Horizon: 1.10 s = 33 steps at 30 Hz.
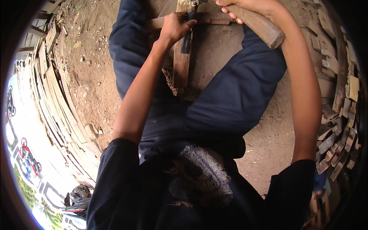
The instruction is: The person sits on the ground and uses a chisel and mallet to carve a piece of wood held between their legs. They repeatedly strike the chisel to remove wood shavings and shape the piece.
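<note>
In the head view, our left hand was over the upper part of the upright plank, its fingers closed on a dark bar lying along that plank; whether they also gripped the wooden crosspiece, which ran across the plank, we could not tell. Our right hand, above and right of the plank, had its fingers wrapped around a thick wooden handle; the handle's far end was too near the upper edge to read. Our trousered legs spread to either side of the plank, over bare soil.

To work well here, we judged, the left grip should pin the bar firmly against the plank, thumb clear of the handle's line, while the right wrist stayed loose and controlled.
</note>
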Tool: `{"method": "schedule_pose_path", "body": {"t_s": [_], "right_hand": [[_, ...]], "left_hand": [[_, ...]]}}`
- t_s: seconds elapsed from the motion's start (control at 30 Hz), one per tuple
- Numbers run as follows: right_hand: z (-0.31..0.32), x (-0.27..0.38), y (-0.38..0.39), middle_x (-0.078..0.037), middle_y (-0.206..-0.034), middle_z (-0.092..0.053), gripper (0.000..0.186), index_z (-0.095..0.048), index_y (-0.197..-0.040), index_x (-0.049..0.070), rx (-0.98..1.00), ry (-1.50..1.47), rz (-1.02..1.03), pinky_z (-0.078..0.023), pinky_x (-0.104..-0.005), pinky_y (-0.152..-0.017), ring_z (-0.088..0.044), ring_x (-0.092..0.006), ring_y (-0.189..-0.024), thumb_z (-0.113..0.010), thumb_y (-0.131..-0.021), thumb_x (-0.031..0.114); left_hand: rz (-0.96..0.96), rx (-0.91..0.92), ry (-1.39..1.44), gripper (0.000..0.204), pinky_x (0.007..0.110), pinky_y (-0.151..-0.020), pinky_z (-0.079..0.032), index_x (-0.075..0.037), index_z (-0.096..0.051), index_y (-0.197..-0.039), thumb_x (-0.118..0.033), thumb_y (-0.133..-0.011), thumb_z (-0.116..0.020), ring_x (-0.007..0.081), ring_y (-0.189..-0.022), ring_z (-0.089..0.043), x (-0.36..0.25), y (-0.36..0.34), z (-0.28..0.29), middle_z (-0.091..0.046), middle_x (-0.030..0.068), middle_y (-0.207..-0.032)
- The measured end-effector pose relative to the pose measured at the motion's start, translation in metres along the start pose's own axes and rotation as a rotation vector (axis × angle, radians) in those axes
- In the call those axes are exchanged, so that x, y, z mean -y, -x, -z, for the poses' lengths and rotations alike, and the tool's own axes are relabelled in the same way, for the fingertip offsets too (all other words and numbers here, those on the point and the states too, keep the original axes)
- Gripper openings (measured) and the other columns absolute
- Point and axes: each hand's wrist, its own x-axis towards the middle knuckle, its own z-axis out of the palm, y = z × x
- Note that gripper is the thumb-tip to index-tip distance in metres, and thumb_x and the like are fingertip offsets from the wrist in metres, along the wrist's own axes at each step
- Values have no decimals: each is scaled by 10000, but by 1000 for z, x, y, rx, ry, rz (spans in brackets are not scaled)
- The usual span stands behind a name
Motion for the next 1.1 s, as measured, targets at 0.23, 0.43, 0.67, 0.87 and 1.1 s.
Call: {"method": "schedule_pose_path", "body": {"t_s": [0.23, 0.43, 0.67, 0.87, 1.1], "right_hand": [[11, 4, -14, -77, -808, -628, 132, -612, -975, -40, -147, -141, 61, -546, -317, -571, -624, -172, -671, -568, -966, 84], [17, -2, -31, -87, -816, -633, 150, -618, -977, -47, 70, 61, 47, -552, -331, -576, -625, -187, -678, -568, -970, 95], [13, 4, -23, -100, -868, -632, 220, -588, -1135, -70, -206, -39, 141, -566, -318, -616, -605, -182, -675, -538, -1001, 97], [28, -4, -28, -102, -865, -640, 182, -606, -1068, -65, 76, 63, 23, -571, -330, -619, -624, -182, -691, -538, -1005, 91], [20, -8, -37, -98, -796, -639, 188, -624, -1050, -37, -248, -101, 202, -550, -332, -582, -623, -193, -659, -522, -1010, 116]], "left_hand": [[-23, -19, -35, 354, 378, -772, -560, -19, -770, -1058, -332, -893, -768, 199, -771, -726, 0, -9, -5, -766, 138, -852], [-39, -39, -50, 349, 382, -768, -562, -23, -773, -1035, -341, -893, -766, 217, -787, -738, 15, -10, -7, -768, 136, -851], [10, 36, -15, 446, 426, -862, -565, 61, -731, -1117, -304, -868, -796, 350, -930, -754, 1, -11, -3, -752, 253, -955], [-14, 5, 16, 434, 422, -849, -569, 55, -732, -1116, -295, -869, -797, 350, -921, -755, 7, -14, -9, -751, 256, -951], [-3, -14, -62, 470, 425, -881, -572, 47, -734, -1135, -322, -853, -806, 371, -944, -748, 3, -12, -7, -743, 271, -996]]}}
